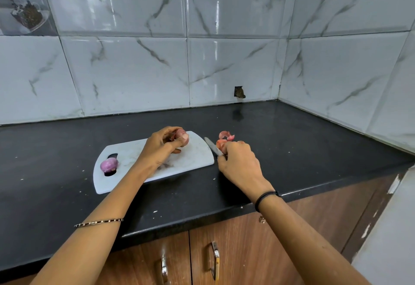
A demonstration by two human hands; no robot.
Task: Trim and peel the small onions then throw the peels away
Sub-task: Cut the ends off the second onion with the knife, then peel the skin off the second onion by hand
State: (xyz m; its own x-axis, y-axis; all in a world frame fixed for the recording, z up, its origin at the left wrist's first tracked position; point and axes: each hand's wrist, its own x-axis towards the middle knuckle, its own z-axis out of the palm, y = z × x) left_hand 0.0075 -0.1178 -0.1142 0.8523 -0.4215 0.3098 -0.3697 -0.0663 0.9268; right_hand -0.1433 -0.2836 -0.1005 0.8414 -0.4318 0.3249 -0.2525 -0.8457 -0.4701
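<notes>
A white cutting board (193, 158) lies on the black counter. My left hand (161, 145) grips a small reddish onion (183, 137) above the board's far side. A peeled purple onion (109, 165) sits at the board's left end by its handle slot. My right hand (239, 162) rests on the counter just right of the board, holding a knife whose blade (211, 145) points away from me; a piece of peel (221, 144) is at its fingertips. More pinkish peels (225, 136) lie on the counter beyond that hand.
The black counter (314, 149) runs into a corner of marble-look wall tiles at the right. A small dark hole (239, 92) is in the back wall. Wooden cabinet doors with metal handles (215, 260) are below the counter's front edge. Small crumbs dot the counter.
</notes>
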